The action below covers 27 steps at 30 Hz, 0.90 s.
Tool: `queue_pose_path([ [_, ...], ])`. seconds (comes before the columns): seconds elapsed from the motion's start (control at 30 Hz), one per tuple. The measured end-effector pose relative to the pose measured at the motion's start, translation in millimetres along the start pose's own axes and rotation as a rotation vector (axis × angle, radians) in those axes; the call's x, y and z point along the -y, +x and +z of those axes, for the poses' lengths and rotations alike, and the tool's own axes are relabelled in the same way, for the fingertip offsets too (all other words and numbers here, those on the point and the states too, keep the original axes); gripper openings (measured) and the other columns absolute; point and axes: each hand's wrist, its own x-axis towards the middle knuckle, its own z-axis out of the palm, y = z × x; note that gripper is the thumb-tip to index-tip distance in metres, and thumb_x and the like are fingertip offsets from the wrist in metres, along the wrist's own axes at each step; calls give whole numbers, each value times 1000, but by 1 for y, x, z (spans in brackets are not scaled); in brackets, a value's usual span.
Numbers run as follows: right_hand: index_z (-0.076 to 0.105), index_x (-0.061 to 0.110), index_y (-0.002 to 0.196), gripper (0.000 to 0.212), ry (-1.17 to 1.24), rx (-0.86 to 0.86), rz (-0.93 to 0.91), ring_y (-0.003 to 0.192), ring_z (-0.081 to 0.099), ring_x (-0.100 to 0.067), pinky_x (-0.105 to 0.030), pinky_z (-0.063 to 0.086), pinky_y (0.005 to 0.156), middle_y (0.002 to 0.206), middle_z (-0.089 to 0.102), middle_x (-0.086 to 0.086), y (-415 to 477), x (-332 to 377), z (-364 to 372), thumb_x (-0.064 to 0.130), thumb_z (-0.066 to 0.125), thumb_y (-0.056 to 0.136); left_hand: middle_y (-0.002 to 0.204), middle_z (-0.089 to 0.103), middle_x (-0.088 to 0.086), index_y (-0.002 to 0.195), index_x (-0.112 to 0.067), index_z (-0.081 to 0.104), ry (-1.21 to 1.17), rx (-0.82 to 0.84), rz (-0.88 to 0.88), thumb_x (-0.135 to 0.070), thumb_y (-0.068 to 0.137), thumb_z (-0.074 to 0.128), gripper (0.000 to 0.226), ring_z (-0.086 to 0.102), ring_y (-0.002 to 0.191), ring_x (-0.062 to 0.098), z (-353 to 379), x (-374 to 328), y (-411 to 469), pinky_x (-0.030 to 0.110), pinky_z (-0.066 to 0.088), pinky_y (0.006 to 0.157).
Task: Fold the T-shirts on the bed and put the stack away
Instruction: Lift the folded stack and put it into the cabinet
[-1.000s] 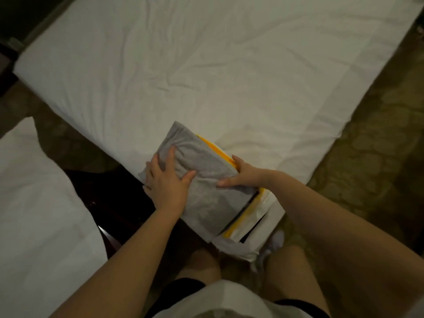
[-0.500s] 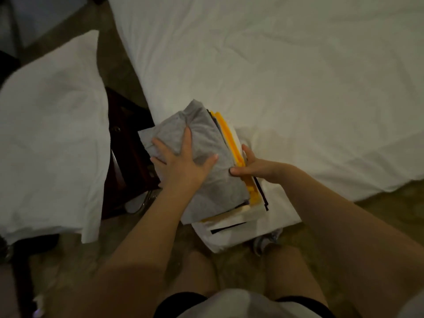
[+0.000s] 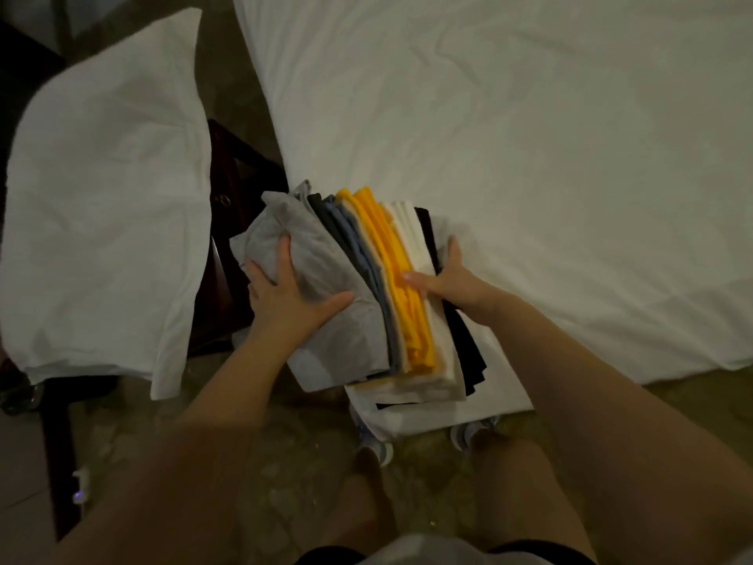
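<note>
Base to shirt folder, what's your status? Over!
Left hand pressing grey top shirt. Right hand gripping stack edge. Stack tilted at bed corner. Dark chair close beside it.

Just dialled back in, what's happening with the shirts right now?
A person has the stack of folded T-shirts at the corner of the bed. The left hand presses flat on the grey top shirt; the right hand grips the opposite side, thumb on the yellow layer. The stack is tipped, its layers fanned out. It is not put away yet.
</note>
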Motion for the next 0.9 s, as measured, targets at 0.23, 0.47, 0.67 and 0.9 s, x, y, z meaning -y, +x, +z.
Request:
queue_pose_path([
  [0.23, 63, 15, 103, 99, -4, 342, 156, 90, 70, -15, -25, 57, 71, 97, 73, 0, -14, 25, 8, 68, 84, 22, 153, -20, 14, 134, -52, -28, -121, 164, 64, -72, 52, 67, 127, 6, 140, 44, -19, 22, 9, 58, 34, 103],
  [0.47, 50, 19, 127, 110, 22, 361, 138, 113, 60, -23, -38, 48, 97, 127, 61, -6, -28, 40, 51, 68, 83, 34, 154, -24, 4, 128, -43, -42, -368, 412, -63, -74, 50, 59, 131, 24, 136, 44, -25, 44, 18, 59, 51, 82],
  [0.67, 57, 25, 111, 93, -105, 401, 210, 101, 67, -14, -27, 56, 81, 108, 70, 3, -26, 46, 72, 64, 84, 31, 157, -15, 8, 137, -29, -36, -417, 423, 69, -81, 41, 59, 146, 5, 144, 33, -18, 65, 37, 50, 24, 112],
  [0.9, 54, 25, 114, 107, -35, 238, 129, 92, 67, -6, -18, 55, 70, 101, 70, 11, -28, 31, 79, 67, 84, 20, 153, 27, 2, 146, -43, -6, -1065, 273, -77, -63, 64, 66, 110, 32, 136, 29, -3, 105, 42, 53, 31, 108],
])
